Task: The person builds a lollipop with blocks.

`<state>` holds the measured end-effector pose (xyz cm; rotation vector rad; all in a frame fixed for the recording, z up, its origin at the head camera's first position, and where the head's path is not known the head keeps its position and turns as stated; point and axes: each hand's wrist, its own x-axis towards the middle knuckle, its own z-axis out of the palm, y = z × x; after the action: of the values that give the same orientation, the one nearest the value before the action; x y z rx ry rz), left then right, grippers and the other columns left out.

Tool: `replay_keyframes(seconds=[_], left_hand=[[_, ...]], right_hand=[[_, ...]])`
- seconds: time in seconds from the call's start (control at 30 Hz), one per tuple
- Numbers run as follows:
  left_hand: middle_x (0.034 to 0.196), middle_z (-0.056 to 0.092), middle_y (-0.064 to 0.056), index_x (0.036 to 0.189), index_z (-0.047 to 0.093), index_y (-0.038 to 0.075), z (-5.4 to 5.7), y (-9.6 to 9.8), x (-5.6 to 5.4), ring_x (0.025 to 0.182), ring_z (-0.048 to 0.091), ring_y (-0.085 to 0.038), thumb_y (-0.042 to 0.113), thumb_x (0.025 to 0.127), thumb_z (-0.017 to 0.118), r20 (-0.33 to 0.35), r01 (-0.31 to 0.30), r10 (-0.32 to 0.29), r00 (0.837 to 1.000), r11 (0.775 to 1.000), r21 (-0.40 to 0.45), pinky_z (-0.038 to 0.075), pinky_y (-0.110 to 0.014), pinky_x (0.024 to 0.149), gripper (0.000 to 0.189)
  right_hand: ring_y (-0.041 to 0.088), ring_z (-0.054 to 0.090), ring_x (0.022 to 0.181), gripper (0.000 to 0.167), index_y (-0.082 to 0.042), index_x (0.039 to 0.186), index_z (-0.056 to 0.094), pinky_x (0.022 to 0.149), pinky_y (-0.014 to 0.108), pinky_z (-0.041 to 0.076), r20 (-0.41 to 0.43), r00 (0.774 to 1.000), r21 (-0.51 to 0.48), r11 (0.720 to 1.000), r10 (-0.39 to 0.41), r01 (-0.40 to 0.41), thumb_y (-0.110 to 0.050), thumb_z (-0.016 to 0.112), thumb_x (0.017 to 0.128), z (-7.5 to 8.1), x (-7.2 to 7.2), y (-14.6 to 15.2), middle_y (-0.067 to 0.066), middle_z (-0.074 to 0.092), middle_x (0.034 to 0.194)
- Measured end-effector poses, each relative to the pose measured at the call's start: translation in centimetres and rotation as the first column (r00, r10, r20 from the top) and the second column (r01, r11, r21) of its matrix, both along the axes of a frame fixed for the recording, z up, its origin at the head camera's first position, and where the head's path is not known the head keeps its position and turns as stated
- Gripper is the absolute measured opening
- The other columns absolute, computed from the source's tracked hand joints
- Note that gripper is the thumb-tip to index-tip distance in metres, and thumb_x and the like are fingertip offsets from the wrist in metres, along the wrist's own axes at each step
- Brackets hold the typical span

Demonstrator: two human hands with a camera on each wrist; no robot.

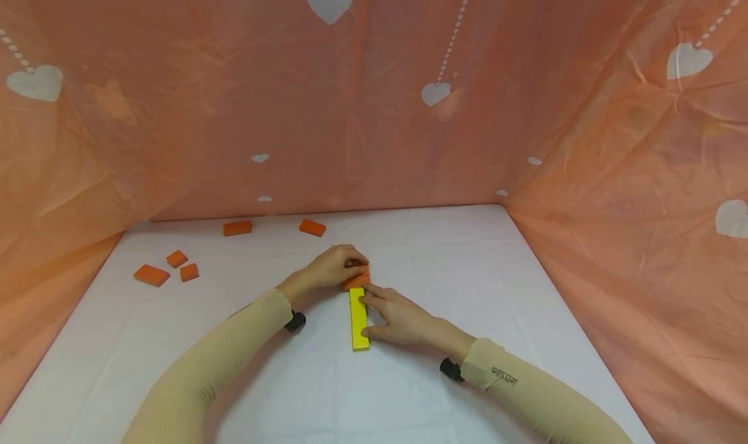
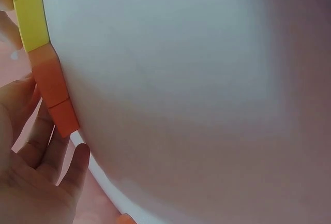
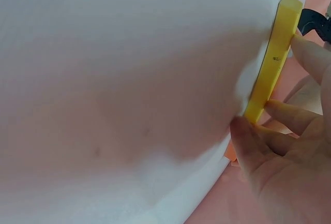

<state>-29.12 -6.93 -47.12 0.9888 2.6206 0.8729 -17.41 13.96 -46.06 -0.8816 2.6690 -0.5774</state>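
Note:
A yellow strip of blocks (image 1: 359, 320) lies lengthwise on the white table, with a seam showing in the left wrist view. Two orange blocks (image 2: 54, 87) continue from its far end, butted against each other. My left hand (image 1: 332, 267) holds the orange blocks with bent fingers, thumb on one side and fingers round the far end. Along the yellow strip's right side, my right hand (image 1: 406, 317) rests with fingers spread. Its thumb is near the strip's near end, and its other fingertips (image 3: 241, 125) touch near the orange join.
Toward the back edge lie two orange blocks (image 1: 237, 228), set apart. A larger orange block (image 1: 152, 275) and two small orange blocks (image 1: 176, 258) are grouped at the left. Peach cloth (image 1: 374, 106) with white hearts walls the table at the back and sides.

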Motion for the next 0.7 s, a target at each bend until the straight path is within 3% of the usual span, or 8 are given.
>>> replay_keyframes(seconds=[0.7], left_hand=[[0.112, 0.070, -0.003, 0.127, 0.074, 0.007, -0.24, 0.01, 0.06, 0.102, 0.064, -0.018, 0.019, 0.103, 0.068, 0.016, -0.017, 0.017, 1.000, 1.000, 0.015, 0.056, -0.040, 0.098, 0.027]], right_hand=[[0.034, 0.040, 0.149, 0.071, -0.006, 0.154, 0.049, 0.119, 0.049, 0.038, -0.007, 1.000, 0.004, 1.000, -0.003, 0.003, -0.040, 0.074, 0.097, 0.13, 0.17, 0.11, 0.010, 0.031, 0.169]])
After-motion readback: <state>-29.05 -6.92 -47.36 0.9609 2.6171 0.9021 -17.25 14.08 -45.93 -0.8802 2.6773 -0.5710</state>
